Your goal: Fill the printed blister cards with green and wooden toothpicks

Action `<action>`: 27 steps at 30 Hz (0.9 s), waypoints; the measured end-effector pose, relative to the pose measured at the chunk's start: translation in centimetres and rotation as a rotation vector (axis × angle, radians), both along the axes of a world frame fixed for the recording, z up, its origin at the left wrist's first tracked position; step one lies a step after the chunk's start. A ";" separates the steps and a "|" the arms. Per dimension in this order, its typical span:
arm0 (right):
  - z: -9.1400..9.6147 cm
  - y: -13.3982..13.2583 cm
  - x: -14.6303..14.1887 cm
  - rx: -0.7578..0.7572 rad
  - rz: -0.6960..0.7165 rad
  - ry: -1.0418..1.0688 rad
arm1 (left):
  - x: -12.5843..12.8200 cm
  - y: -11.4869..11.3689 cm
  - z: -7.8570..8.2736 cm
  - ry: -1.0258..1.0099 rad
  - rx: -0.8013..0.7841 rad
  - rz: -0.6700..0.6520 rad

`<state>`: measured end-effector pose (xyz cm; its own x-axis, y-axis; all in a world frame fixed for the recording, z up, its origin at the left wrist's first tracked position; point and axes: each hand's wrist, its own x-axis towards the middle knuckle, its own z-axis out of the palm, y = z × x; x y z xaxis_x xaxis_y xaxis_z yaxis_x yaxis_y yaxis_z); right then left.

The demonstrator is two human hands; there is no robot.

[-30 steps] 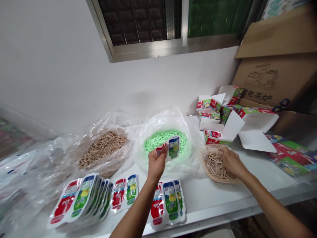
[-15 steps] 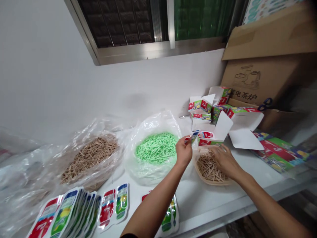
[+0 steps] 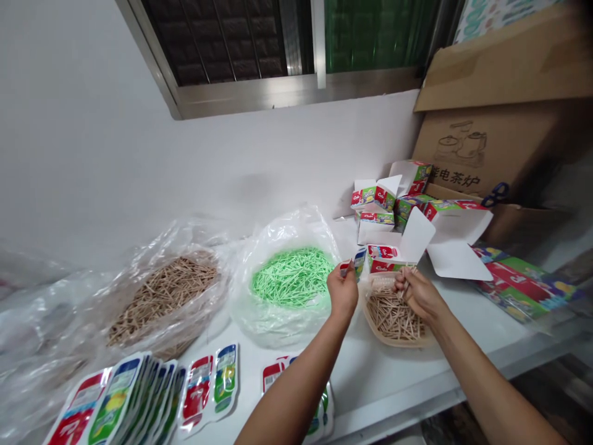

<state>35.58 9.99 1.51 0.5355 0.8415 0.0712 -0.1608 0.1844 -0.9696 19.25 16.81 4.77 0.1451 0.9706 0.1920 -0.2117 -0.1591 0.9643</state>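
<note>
Seen from the head camera, the left hand [image 3: 343, 290] pinches a small printed packet [image 3: 356, 264] by its lower edge, thumb against fingertips, so that the packet stands upright with its top end free and turned toward the other hand. The right hand [image 3: 417, 293] is closed in a pinch on a small bunch of wooden sticks [image 3: 407, 277], lifted just clear of the shallow basket [image 3: 393, 334] that holds the loose supply; the bunch points toward the packet at about 9 o'clock from the hand, and the two remain slightly apart. The basket sits directly beneath the right hand, at 3 o'clock from the left, which keeps the sticks within a short lift of the packet. On the white worktop [image 3: 380, 377], a clear bag of green sticks [image 3: 293, 276] lies at 9 o'clock from the left hand, and a second bag of brown sticks [image 3: 162, 293] lies farther out on the same side; both bags are rolled open so their contents are exposed. A fanned stack of flat packets [image 3: 134, 398] rests at 7 o'clock, near the worktop edge. Small cartons with open flaps [image 3: 403, 213] stand at 1 o'clock, in front of a large cardboard box [image 3: 486, 148].
</note>
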 end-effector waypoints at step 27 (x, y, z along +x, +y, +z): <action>5.0 -2.4 -16.5 -0.034 0.537 -1.649 | -12.4 -4.4 -0.1 -0.145 -0.182 0.185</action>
